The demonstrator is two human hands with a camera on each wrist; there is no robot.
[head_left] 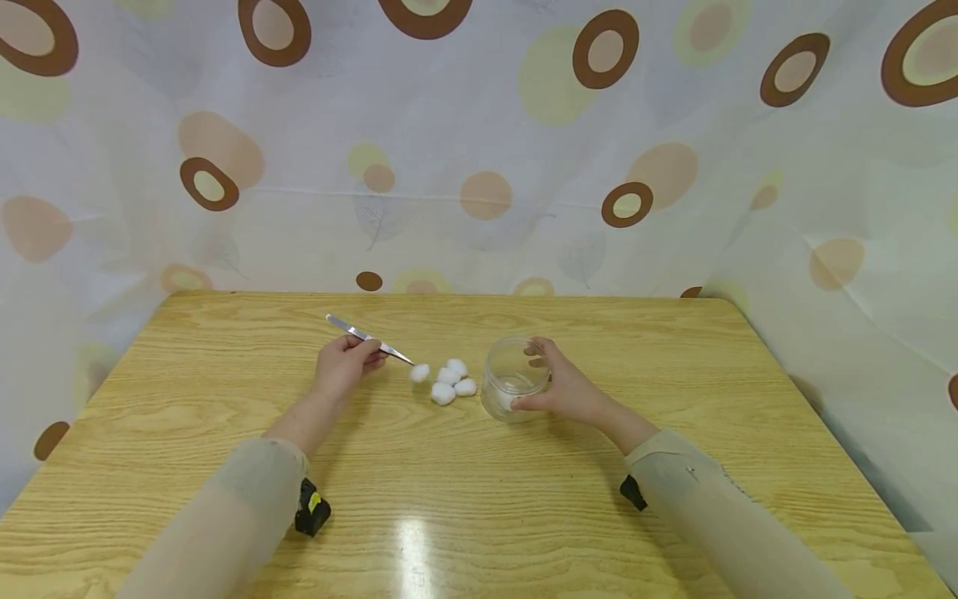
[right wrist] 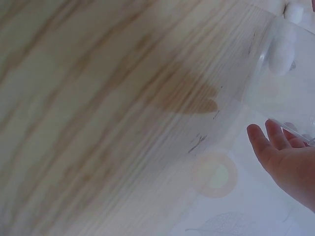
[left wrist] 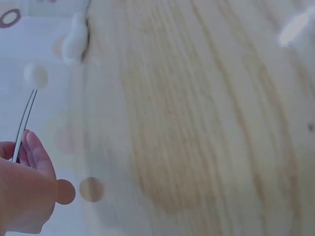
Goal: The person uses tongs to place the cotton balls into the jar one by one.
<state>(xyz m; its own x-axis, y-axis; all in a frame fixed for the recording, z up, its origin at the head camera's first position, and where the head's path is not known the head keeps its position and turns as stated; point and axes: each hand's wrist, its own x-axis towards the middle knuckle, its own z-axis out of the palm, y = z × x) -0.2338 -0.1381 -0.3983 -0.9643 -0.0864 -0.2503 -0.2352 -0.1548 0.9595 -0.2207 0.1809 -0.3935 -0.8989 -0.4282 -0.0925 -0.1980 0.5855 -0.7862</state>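
White balls: 4 clustered, 1 in tweezers | jar: 1

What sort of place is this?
Probably a makeshift indoor recording corner, though that's a guess: a yellowish wood-grain table, creased white sheeting behind it printed with brown rings, and a small black boxy device with a yellow mark.

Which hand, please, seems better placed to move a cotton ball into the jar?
Probably the left hand: its tweezers have a cotton ball at their tips, while the right hand holds the jar.
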